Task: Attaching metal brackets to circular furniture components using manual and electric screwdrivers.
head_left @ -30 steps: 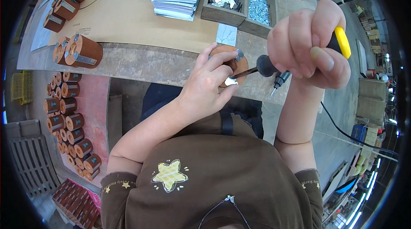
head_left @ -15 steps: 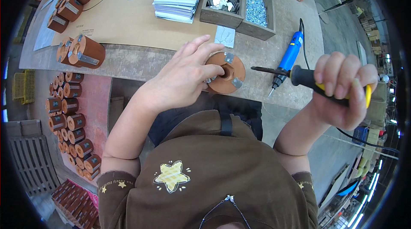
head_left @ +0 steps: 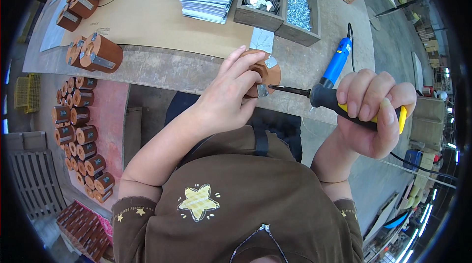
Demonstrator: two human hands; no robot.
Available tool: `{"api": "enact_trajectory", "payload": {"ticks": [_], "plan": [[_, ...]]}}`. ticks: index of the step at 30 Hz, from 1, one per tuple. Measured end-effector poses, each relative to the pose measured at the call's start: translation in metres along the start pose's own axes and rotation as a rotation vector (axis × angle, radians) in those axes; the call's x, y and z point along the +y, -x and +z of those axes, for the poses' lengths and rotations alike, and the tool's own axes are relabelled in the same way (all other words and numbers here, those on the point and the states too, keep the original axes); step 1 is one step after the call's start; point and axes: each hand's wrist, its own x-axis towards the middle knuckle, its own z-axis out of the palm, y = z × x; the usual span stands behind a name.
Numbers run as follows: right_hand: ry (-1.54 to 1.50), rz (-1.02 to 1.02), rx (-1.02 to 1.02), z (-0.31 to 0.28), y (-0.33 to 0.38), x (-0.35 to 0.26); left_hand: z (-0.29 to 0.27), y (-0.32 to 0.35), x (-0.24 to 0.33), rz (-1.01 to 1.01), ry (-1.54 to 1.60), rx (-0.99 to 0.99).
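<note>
My left hand is wrapped around a round brown wooden piece at the table's front edge. Its thumb is below and its fingers lie over the centre hole, partly hiding it. Two small grey metal tabs show on the piece's face, one near the top and one metal tab at the bottom. In my right hand, closed in a fist, is a screwdriver with a black and yellow handle. Its dark shaft points left, and the tip is at or just beside the lower tab; contact is unclear.
A blue electric screwdriver with a cord lies on the table to the right. Behind are wooden boxes of dark pieces and screws, and a stack of printed sheets. Brown wooden cylinders stand at left, several more below on a reddish board.
My right hand has moved left, bringing the screwdriver tip to the piece's lower tab. The piece has turned and its tabs sit differently; my left hand has shifted its hold on it.
</note>
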Motion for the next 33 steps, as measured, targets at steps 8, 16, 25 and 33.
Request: {"api": "enact_trajectory", "payload": {"ticks": [8,16,25,33], "plan": [[-0.013,0.041,0.004,0.007,-0.003,0.004,0.013,0.004,0.000,-0.054,0.006,0.133],[-0.008,0.132,-0.085,0.009,-0.008,0.003,0.012,0.003,-0.002,-0.048,0.014,0.135],[0.010,0.277,-0.295,0.007,-0.027,0.001,0.012,0.005,-0.002,-0.065,0.032,0.141],[-0.192,0.376,-0.297,0.023,-0.041,0.017,0.015,0.002,-0.003,-0.059,0.030,0.132]]}}
